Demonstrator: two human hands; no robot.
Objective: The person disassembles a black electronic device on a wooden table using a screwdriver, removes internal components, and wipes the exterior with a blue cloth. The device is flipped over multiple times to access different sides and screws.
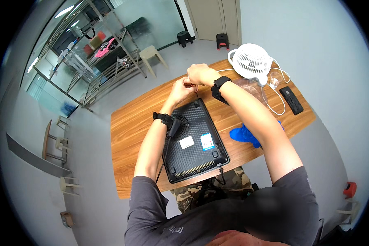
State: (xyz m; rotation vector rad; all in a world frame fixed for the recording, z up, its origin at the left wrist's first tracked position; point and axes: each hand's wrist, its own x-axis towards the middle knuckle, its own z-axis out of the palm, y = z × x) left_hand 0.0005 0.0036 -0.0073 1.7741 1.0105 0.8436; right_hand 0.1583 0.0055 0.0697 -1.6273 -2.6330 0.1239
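On the wooden table (131, 123) lies a flat black appliance (188, 127), its textured underside up, with a round fan vent, small feet and two labels. Past its far corner, my left hand (179, 91) is closed in a pinch, its fingertips against a thin dark piece (197, 94) that reaches toward the appliance. My right hand (201, 75) is closed just beyond and right of the left, touching it. What the right fingers hold is hidden. A black plug-like block (174, 127) with a cord rests over the fan vent, beside my left wrist.
A white fan (251, 60) with its cord stands at the far right. Nearby are a clear plastic piece (253, 89), a black oblong object (291, 100) and a blue bundle (244, 134) partly under my right forearm. A second cord (222, 171) hangs off the near edge.
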